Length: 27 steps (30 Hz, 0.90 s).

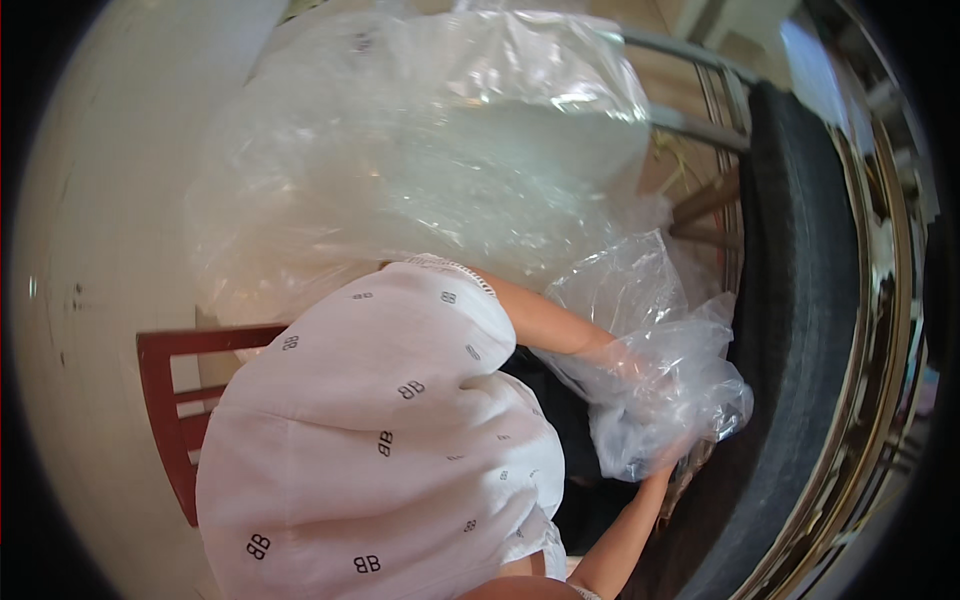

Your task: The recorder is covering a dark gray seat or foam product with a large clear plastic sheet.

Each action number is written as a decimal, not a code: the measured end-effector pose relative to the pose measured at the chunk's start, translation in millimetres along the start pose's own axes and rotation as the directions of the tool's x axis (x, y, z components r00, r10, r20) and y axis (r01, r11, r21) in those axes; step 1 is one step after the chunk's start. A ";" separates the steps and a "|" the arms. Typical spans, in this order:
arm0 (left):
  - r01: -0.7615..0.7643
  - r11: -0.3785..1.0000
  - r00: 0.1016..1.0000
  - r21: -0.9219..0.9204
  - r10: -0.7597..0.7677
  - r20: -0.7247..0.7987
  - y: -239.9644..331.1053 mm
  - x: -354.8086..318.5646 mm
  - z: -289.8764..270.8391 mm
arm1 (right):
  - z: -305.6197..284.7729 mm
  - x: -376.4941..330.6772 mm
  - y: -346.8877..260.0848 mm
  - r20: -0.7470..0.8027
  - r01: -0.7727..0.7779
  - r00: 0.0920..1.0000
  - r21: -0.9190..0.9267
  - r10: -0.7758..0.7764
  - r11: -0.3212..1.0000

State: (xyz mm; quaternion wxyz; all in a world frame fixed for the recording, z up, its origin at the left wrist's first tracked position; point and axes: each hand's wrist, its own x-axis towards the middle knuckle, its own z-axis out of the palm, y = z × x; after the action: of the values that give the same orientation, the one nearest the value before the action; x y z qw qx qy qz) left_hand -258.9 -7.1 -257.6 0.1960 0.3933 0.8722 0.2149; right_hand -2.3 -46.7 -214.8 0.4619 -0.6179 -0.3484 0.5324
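Note:
A crumpled clear plastic bag [640, 430] is bunched in front of me, above my lap. My left hand [650, 372] reaches into the folds of this plastic and shows only faintly through it. From the lower edge my right forearm rises to the same bunch, where my right hand [682, 452] touches its lower right side. Plastic covers the fingers of both hands, so their grip is hidden. Something dark or bluish shows through the bunch near the hands, too unclear to name.
A large heap of clear plastic sheeting [430, 170] spreads along my left side. A dark padded edge [795, 250] curves past in front of me, beside metal rails [690, 125]. Part of a red wooden chair [160, 400] shows behind me, on a pale tiled floor [100, 250].

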 end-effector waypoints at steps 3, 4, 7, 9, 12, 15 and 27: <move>0.080 0.994 0.985 -0.076 -0.091 -0.148 -16.1 6.8 -37.0 | -19.1 4.3 -21.1 0.176 0.226 0.961 -0.056 -0.213 0.973; 0.074 0.993 0.984 -0.096 -0.088 -0.153 -18.8 19.7 -50.8 | -40.1 11.0 -33.8 0.181 0.290 0.945 -0.078 -0.272 0.954; 0.096 0.982 0.971 -0.165 -0.129 -0.200 -16.9 6.0 -62.9 | -44.1 13.4 -61.2 0.261 0.479 0.861 -0.133 -0.436 0.867; 0.096 0.976 0.969 -0.197 -0.137 -0.206 -29.2 7.1 -82.2 | -20.9 -13.2 -76.9 0.289 0.580 0.803 -0.174 -0.522 0.796; 0.002 0.977 0.987 -0.213 -0.036 -0.155 -25.4 54.9 -121.9 | -17.7 -35.9 -101.9 0.220 0.678 0.734 -0.280 -0.642 0.679; -0.099 0.984 0.991 -0.149 0.084 -0.103 -44.7 248.7 -323.0 | 7.0 -84.4 -210.2 0.391 0.547 0.818 -0.306 -0.421 0.779; 0.501 0.113 0.851 0.858 0.116 -0.512 -197.3 386.9 -690.6 | -202.4 -141.9 -74.7 -0.363 0.086 0.638 -0.843 -0.679 0.531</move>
State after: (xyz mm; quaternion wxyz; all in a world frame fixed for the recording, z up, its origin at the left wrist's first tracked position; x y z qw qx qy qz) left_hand -968.0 20.5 144.9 -0.2951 0.2364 0.8570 -0.3502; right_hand 173.6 -193.4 -95.5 0.3594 -0.7939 -0.4881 -0.0483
